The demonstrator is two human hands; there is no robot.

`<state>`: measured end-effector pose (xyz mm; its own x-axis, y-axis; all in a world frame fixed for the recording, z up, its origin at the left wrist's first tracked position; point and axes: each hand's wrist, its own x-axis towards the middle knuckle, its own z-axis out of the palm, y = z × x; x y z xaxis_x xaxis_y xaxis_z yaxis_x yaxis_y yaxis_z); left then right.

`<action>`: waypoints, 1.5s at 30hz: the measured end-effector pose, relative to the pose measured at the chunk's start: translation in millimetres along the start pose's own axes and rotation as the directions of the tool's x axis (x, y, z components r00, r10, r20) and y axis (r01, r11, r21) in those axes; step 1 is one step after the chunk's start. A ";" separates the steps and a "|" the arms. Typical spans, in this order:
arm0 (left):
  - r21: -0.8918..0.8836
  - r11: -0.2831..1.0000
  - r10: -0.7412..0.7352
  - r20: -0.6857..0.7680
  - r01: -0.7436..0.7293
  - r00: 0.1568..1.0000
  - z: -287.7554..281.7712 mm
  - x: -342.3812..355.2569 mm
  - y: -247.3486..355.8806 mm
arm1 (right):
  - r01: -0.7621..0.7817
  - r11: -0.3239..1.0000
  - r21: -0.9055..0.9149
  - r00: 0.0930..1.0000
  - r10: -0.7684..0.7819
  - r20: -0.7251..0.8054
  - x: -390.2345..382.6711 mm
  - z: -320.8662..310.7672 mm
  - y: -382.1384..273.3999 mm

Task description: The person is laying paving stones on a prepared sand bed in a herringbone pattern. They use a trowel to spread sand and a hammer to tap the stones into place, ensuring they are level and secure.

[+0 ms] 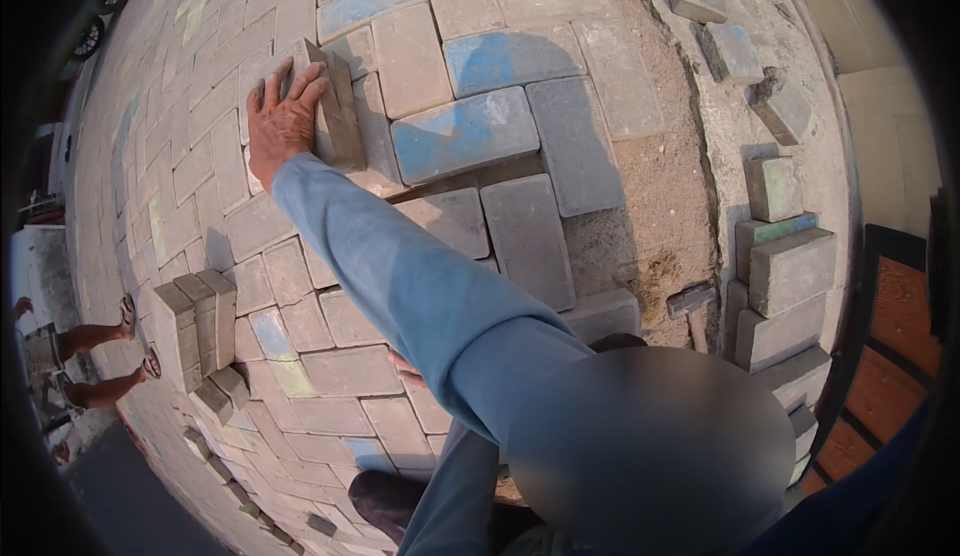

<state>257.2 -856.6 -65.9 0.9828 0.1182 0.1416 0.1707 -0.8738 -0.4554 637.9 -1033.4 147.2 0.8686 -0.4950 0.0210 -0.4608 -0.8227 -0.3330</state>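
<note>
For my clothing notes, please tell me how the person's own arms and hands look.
The right hand is bare, with no glove, ring or watch visible. Its long sleeve is blue, reaching the wrist, with a broad fold near the elbow. Of the left hand, only some fingers show, ungloved; what seems to be the left sleeve is a similar, greyer blue.

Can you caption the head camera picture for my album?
A blue-sleeved hand touches a raised concrete paver; a hammer lies on the sandy strip.
</note>
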 end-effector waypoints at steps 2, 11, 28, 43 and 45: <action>0.169 0.984 0.060 -0.063 -0.049 0.996 4.8 -1.3 6.0 | 0.084 0.996 0.001 0.996 -0.084 -0.040 -10.2 14.8 24.0; -0.414 0.901 -0.010 0.283 0.132 0.959 -70.5 17.3 15.4 | 0.166 0.978 0.128 0.977 -0.180 0.113 -37.9 -2.5 49.1; -0.604 0.796 0.114 0.191 0.025 0.975 -95.9 21.8 -4.1 | 0.152 0.977 0.149 0.860 -0.205 0.467 -298.3 -182.9 350.9; -0.552 0.834 0.084 0.114 -0.007 0.990 -90.4 18.5 -0.9 | 0.481 0.871 -0.098 0.778 -0.372 0.507 -334.8 -117.6 400.1; -0.526 0.851 0.075 0.089 -0.018 0.993 -88.9 18.1 0.5 | 0.540 0.834 -0.115 0.771 -0.435 0.466 -334.5 -110.6 407.8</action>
<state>268.8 -896.9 14.5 0.9952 0.0934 0.0282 0.0911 -0.9932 0.0721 139.3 -1234.2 108.7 0.9545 0.1064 -0.2784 0.0638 -0.9854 -0.1579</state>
